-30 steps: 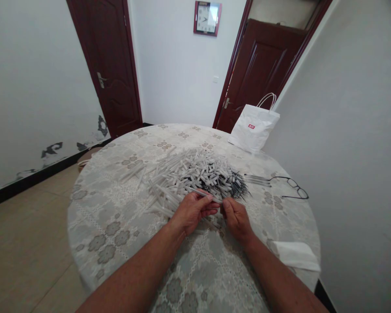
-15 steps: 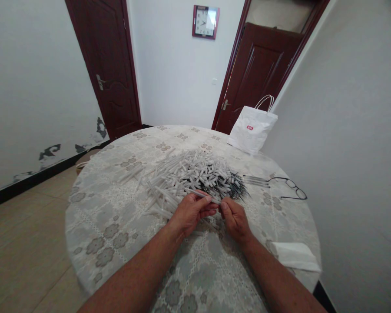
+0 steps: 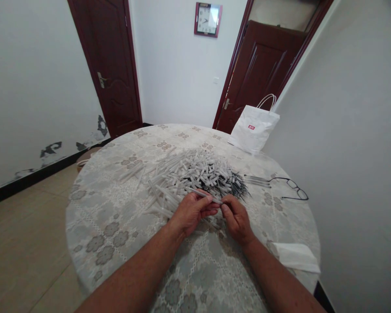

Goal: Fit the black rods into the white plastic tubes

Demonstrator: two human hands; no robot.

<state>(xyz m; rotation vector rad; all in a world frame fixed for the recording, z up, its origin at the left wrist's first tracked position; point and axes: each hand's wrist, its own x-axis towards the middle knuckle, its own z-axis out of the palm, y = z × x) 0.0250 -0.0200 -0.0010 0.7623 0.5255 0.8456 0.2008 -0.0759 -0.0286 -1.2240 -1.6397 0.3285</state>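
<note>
Your left hand (image 3: 191, 211) pinched a white tube (image 3: 203, 194) | long axis ran rightward to your right hand (image 3: 235, 218), fingertips closed on its tip | pile (image 3: 195, 174) just beyond both.

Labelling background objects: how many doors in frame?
2. One dark door stands shut in the left wall with a handle. The other door is at the right, ajar, behind the white paper bag. None looks hidden.
</note>
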